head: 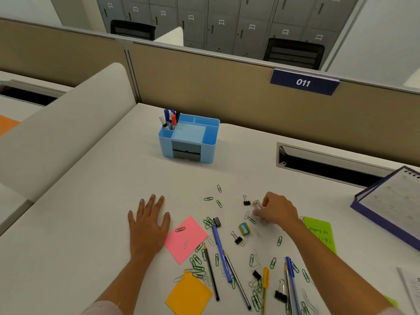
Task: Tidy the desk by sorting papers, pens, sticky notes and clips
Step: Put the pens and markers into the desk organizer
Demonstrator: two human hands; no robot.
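Note:
My left hand [148, 220] lies flat on the white desk [79, 223], fingers straight, beside a pink sticky note [185, 239]. My right hand [276, 209] has its fingers curled and pinches a small clear binder clip [256, 204]. A black binder clip [246, 200] stands just left of it. Green paper clips [197, 263] lie scattered among pens and pencils [219, 248]. A blue desk organizer [189, 138] stands further back with markers [169, 120] in its left compartment. An orange sticky note [188, 294] and a green one [320, 235] lie near me.
A spiral notebook on a purple folder [391, 201] sits at the right edge. A cable slot [329, 164] opens in the desk behind my right hand. A small sharpener [244, 228] and more black binder clips [280, 292] lie among the clutter. A beige partition [204, 87] closes the back.

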